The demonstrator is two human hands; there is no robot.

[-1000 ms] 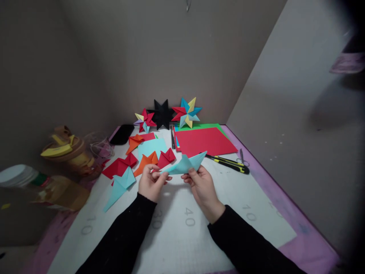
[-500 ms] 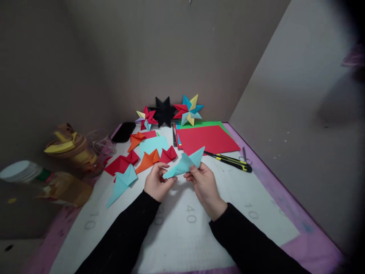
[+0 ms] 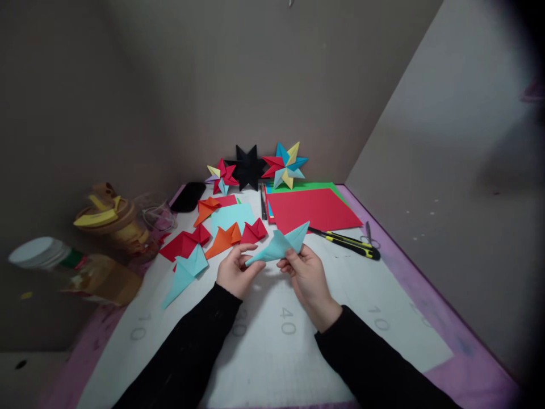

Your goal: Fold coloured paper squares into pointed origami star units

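Here, my right thumb [image 3: 293, 259] is covering a patch of the paper [image 3: 275, 247]! Below my fingers [image 3: 239, 250], both sleeves [image 3: 183, 346] run off the bottom edge; far left, the jar [image 3: 113, 279] is a blur, and far right something pink [image 3: 533, 91] gets cut off, unreadable.

The folded paper [image 3: 276, 248] at the centre is plain light blue. In the upper middle, one star [image 3: 286, 165] mixes red, yellow and blues beside a solid black star [image 3: 247, 167]. Right of centre, the cutter [image 3: 349, 243] is black and yellow.
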